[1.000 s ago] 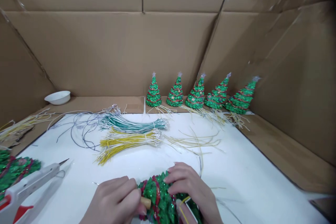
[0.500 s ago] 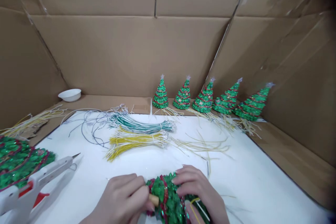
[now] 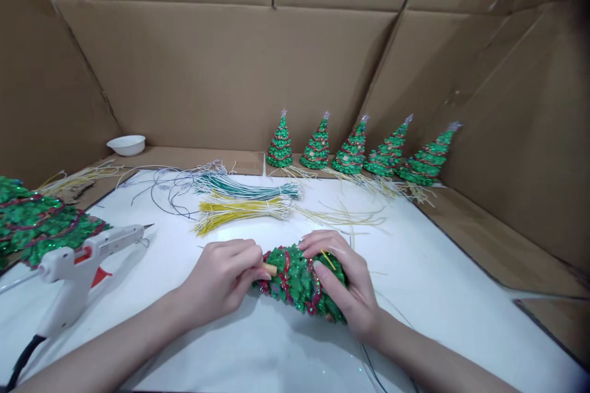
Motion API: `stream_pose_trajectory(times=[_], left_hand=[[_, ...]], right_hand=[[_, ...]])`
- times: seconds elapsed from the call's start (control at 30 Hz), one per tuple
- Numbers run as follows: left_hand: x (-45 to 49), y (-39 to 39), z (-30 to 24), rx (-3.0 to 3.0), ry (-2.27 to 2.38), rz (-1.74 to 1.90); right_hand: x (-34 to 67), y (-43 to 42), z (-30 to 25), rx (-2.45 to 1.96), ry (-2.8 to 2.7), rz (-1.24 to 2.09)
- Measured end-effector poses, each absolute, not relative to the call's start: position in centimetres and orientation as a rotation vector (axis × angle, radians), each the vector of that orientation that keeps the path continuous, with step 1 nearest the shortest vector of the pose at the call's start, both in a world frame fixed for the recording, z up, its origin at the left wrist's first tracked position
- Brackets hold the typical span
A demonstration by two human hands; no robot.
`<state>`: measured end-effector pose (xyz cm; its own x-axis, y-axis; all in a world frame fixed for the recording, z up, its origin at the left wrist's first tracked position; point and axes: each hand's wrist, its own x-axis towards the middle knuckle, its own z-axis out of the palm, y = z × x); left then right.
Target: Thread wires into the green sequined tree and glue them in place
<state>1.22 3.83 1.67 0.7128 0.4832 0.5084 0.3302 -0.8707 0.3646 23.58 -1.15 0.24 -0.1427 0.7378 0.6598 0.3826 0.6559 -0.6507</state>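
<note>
A small green Christmas tree [image 3: 299, 282] with glittery leaves and red garland lies on its side on the white table top. My left hand [image 3: 228, 273] is closed around a tan wooden handle [image 3: 271, 269], whose rounded end shows by the thumb; its other end is hidden. This handle is against the tree's left part. My right hand [image 3: 343, 270] grips the tree's right end, fingers over the top and thumb in front. Between them a short yellow wire [image 3: 328, 259] sticks out.
A white glue gun [image 3: 76, 276] stands at left beside a larger green tree [image 3: 41, 221]. Bundles of yellow wires [image 3: 244, 212] and green wires [image 3: 249, 187] lie beyond my hands. Several finished-looking trees [image 3: 349, 150] line the cardboard wall at the back. A white bowl [image 3: 126, 145] sits back left.
The view has tilted down, so the whole scene sits higher and more of both forearms shows. Both hands keep their hold on the handle and tree. Less yellow wire shows by the right hand.
</note>
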Motion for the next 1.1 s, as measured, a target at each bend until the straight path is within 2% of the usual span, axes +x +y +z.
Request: stream_pose_trajectory(times=[0.5, 1.1], left_hand=[[2.0, 5.8, 3.0, 2.813, 0.716, 0.759], [2.1, 5.2, 2.1, 2.796, 0.720, 0.943]], right_hand=[[24.2, 1.0, 0.3, -0.914, -1.801, 0.425], [24.2, 0.9, -0.4, -0.828, -1.788, 0.338]])
